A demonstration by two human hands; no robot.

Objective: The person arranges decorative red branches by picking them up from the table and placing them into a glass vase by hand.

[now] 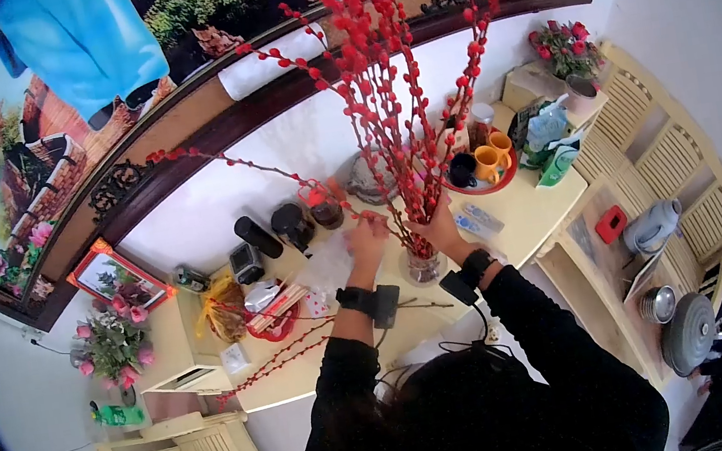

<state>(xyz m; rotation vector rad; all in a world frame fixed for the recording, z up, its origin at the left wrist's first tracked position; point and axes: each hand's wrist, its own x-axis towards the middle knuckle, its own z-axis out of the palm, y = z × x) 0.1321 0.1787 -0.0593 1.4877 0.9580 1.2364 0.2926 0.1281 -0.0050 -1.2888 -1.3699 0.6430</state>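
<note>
Tall branches with red, berry-like buds (370,65) stand in a glass vase (424,265) on the cream cabinet. My right hand (443,234) is closed around their lower stems, just above the vase. Left of the vase, my left hand (367,241) has its fingers closed on a single red-budded branch (254,164) that slants out to the upper left; the exact grip is small and partly hidden. More red-budded branches (283,358) lie on the cabinet top by my left forearm. Both wrists wear black bands with small boxes.
Behind the stems sits a red tray (504,183) with orange mugs (489,164). A glass jar (325,212), a black cylinder (257,238) and a red basket (276,330) stand to the left. At right are a wooden table (596,270) and a bench (677,150); another person's hand (702,380) shows lower right.
</note>
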